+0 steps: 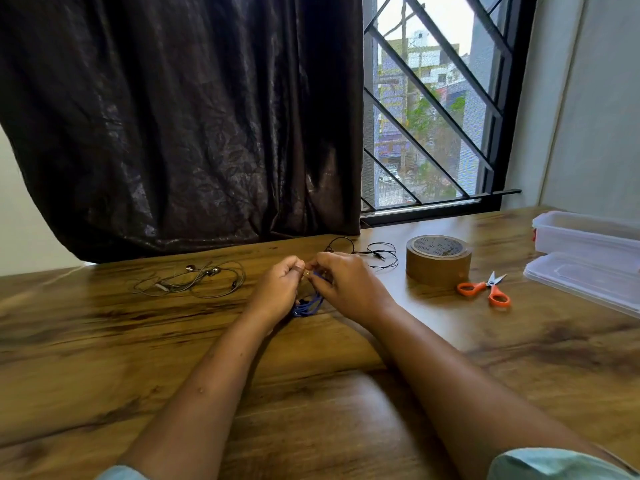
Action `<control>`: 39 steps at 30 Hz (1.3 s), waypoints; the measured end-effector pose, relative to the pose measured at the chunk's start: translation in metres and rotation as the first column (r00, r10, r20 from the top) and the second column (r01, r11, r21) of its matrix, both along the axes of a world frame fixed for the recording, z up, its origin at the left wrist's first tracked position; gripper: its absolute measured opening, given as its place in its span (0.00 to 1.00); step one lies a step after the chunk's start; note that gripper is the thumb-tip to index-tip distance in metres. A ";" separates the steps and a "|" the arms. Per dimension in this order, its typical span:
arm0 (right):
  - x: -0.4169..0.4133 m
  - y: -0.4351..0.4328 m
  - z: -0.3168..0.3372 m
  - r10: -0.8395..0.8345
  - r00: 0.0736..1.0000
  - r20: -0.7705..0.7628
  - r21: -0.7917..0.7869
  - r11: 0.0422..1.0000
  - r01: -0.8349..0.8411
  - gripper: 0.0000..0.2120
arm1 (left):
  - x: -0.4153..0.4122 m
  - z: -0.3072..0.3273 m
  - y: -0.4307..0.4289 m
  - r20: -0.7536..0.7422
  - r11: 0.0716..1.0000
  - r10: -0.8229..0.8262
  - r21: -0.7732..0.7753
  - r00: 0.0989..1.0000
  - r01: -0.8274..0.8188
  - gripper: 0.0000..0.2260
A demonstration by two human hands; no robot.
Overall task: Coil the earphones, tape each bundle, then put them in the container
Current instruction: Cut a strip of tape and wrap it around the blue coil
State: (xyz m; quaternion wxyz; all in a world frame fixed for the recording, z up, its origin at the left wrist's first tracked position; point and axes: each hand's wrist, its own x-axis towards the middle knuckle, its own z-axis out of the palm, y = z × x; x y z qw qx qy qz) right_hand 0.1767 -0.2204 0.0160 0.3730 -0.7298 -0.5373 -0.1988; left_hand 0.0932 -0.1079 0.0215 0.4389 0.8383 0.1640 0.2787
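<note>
Both grips are clenched on the blue earphones (309,306): left hand (277,289) and right hand (346,285) pinch the cord bundle just above the bench (311,393), loops hanging below. Grey earphones (194,279) lie loose to the left, black earphones (375,254) just behind the right hand. Further right: brown tape roll (438,261), orange scissors (485,289), clear container (588,235) and lid (585,280).

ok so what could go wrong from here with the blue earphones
1. The left hand and right hand both pinch the blue earphones, whose loops hang loose below. Freeing a hand for the tape or scissors may let the coil spring open.
2. The black earphones lie loose just behind the right hand and could snag and tangle with the blue ones.
</note>
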 end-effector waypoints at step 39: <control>0.015 0.007 -0.010 0.114 0.862 -0.494 0.168 0.985 -0.034 0.02 | -0.003 -0.003 0.007 0.063 0.947 -0.170 -0.264 0.983 0.181 0.08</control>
